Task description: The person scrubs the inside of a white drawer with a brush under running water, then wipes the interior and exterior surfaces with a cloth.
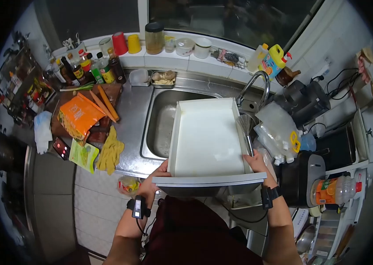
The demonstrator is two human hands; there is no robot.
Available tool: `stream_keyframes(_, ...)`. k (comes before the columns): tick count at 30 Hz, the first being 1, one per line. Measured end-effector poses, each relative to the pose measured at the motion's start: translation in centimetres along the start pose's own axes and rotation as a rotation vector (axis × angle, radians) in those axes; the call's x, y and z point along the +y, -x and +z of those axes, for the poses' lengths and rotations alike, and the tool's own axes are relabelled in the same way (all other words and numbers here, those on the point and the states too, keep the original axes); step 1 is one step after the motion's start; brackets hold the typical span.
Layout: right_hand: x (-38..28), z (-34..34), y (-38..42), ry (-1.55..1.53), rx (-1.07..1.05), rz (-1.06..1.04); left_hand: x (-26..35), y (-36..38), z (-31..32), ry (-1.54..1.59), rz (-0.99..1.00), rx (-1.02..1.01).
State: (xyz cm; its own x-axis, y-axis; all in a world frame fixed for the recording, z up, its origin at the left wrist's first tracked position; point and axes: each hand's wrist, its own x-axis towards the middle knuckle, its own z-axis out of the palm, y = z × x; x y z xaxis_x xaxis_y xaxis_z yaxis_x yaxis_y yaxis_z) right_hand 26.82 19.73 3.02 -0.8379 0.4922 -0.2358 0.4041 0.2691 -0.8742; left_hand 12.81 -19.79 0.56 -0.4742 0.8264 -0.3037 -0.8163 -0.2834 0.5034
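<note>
Empty white drawer (208,137) over the sink (162,123), left hand (153,183) and right hand (257,162) each clasping a side

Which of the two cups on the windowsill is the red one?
The red cup is the left one of the pair, turned upside down; the yellow cup stands right beside it, nearer the big jar.

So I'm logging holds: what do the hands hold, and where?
Both hands, left and right, hold the white plastic drawer at its front corners over the steel sink.
</note>
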Motion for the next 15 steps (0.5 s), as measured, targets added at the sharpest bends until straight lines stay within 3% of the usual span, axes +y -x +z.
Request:
stream_keyframes(2, 2.9, -0.6, -0.1, -0.044, -0.054, 0.076, 0.0, -0.6, 0.3, -0.069, -0.022, 0.018)
stream_keyframes(6, 4.5, 0.8, 1.1, -0.167, -0.035, -0.022, 0.1, -0.8, 1.0, -0.163, -0.014, 0.099)
stream_keyframes(7, 4.9, 1.2, 1.4, -0.205, -0.029, 0.057, 0.5, -0.6, 1.4, -0.196, -0.019, 0.115)
stream_keyframes(10, 6.6, 1.7, 2.4, 0.084, -0.077, 0.021, 1.1, -1.0, 2.0, -0.277, -0.042, 0.136)
stream_keyframes(15, 6.4, 2.2, 3.1, -0.142, 0.007, 0.043, 1.7, -1.1, 3.1, -0.321, -0.056, 0.14)
